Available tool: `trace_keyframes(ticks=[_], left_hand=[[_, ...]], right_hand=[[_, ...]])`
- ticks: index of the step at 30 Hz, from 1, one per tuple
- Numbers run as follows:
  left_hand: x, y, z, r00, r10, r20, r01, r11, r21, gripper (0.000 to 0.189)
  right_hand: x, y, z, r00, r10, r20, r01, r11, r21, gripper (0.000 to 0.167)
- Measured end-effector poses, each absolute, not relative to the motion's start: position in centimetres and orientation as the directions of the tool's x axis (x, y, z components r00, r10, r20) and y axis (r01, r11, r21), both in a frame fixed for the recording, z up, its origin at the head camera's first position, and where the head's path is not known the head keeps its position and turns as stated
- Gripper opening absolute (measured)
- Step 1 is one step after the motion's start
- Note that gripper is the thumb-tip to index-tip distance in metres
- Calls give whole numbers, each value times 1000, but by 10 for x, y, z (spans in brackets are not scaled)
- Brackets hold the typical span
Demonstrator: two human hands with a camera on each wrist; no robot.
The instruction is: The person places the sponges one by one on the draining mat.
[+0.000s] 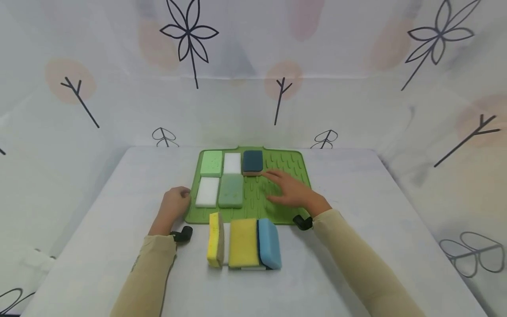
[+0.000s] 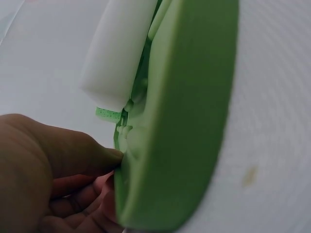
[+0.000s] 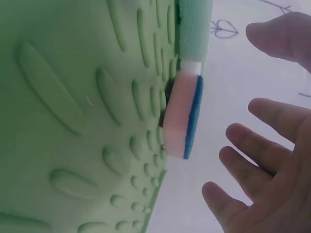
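Note:
A green ridged mat [image 1: 277, 215] lies on the table, with several sponges on its left and middle. My left hand [image 1: 177, 204] pinches the mat's left edge between thumb and fingers, as the left wrist view shows. Over the mat's right part hovers my right hand [image 1: 291, 191], fingers spread and holding nothing. Its fingertips are close to a sponge with a dark blue top [image 1: 252, 161] and a pink body [image 3: 179, 116]. Left of that sponge sit a white sponge [image 1: 232, 163] and a light green one [image 1: 211, 163]. Nearer me are another white sponge [image 1: 207, 192] and a dull green one [image 1: 231, 190].
In front of the mat stands a row of sponges: a yellow one on edge [image 1: 215, 240], a broad yellow one [image 1: 243, 243] and a blue one with a dark side [image 1: 270, 243]. White pieces show between and beneath them. A patterned cloth [image 1: 237, 105] hangs behind the table.

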State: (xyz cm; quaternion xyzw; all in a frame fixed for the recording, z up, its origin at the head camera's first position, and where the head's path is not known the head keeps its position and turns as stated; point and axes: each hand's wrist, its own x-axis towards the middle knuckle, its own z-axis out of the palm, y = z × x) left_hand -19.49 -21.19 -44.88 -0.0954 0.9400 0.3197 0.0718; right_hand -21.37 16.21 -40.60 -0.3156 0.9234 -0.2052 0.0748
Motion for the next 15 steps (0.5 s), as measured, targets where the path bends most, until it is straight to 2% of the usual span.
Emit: trace_keyframes(ticks=[15], left_hand=[[-196, -213, -452, -966, -135, -219, -241, 773, 587, 45]], right_hand=[[-163, 174, -409, -778, -627, 41, -575, 683, -450, 72]])
